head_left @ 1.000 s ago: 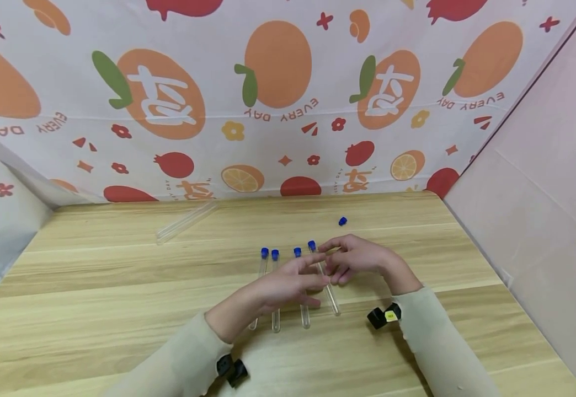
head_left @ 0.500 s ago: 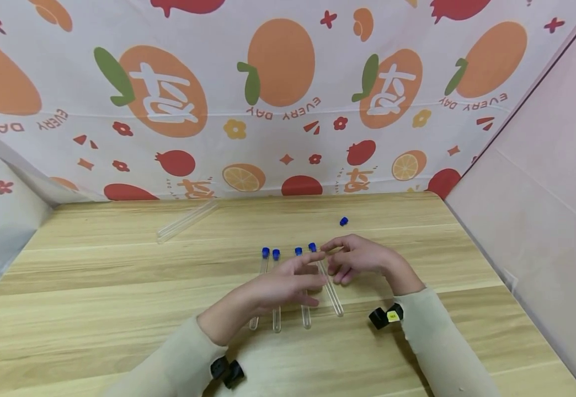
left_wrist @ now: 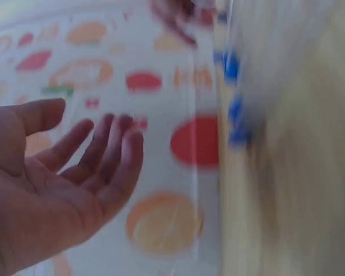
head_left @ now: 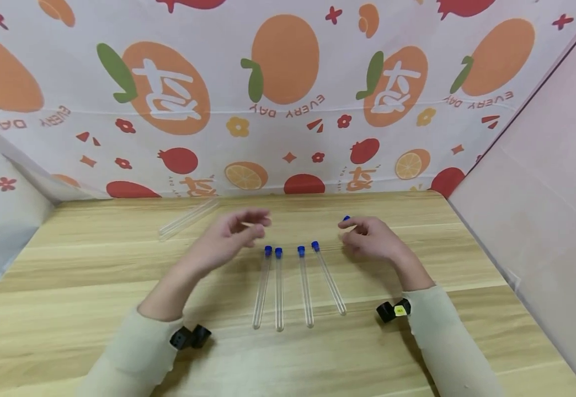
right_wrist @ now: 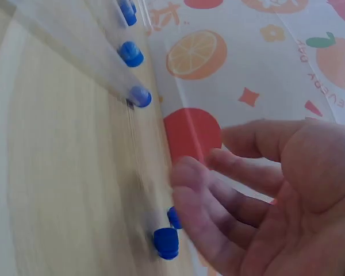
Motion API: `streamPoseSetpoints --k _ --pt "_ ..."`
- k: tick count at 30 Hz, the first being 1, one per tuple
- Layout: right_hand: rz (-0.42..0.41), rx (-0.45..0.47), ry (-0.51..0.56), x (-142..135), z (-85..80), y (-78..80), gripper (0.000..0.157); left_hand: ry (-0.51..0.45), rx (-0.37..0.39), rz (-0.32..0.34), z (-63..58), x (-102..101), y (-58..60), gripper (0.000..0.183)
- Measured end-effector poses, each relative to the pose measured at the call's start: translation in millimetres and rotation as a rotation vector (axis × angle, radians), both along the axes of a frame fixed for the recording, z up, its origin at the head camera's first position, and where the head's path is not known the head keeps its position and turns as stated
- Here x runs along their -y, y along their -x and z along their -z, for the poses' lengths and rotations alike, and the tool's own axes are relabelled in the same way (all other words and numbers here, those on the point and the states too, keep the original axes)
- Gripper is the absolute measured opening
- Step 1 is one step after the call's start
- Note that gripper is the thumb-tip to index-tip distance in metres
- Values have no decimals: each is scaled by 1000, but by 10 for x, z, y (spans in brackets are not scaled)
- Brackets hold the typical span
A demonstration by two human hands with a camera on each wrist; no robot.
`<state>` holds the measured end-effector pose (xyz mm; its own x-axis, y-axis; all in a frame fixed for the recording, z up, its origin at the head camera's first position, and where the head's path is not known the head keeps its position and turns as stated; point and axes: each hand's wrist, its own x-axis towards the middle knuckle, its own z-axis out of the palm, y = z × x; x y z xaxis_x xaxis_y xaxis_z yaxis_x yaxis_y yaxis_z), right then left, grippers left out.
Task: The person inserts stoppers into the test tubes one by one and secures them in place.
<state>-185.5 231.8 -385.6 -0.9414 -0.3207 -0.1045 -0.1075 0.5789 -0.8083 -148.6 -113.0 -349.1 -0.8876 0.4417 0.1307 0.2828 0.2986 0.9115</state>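
Observation:
Several clear test tubes with blue caps lie in a loose row on the table; the rightmost test tube [head_left: 331, 284] slants, its capped end pointing to the back. My left hand [head_left: 223, 240] hovers left of the capped ends, its fingers loosely bent and holding nothing; in the left wrist view the palm [left_wrist: 52, 195] is bare. My right hand [head_left: 373, 241] is beside loose blue caps [head_left: 346, 219], which its fingers partly cover in the head view. The right wrist view shows a loose blue cap [right_wrist: 166, 243] close by the fingers, with another behind it, neither gripped.
Clear tubes without visible caps [head_left: 188, 219] lie together at the back left of the wooden table [head_left: 94, 286]. A fruit-print cloth [head_left: 288, 127] hangs behind the table's back edge, and a pale cloth wall [head_left: 541, 182] stands on the right.
My left hand has lifted off from over the capped test tubes and moved left and back. My right hand has shifted a little back and right, toward the loose blue caps.

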Motion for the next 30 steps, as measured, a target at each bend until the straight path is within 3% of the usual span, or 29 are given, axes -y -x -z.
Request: streamPoseSetpoints --k 5,11,18,26,30 --pt "110 -188 -89 -83 5 36 38 244 -261 -230 -5 345 181 35" --pt "169 -295 -149 -168 18 111 46 422 -375 -366 13 653 269 39" --pt "162 -342 -224 -257 59 199 49 546 -414 -415 41 857 294 42" --pt "115 -327 -370 -238 69 336 57 655 -370 -447 74 964 325 49" --pt "77 -325 -427 -208 69 402 59 687 -367 -430 122 999 329 51"
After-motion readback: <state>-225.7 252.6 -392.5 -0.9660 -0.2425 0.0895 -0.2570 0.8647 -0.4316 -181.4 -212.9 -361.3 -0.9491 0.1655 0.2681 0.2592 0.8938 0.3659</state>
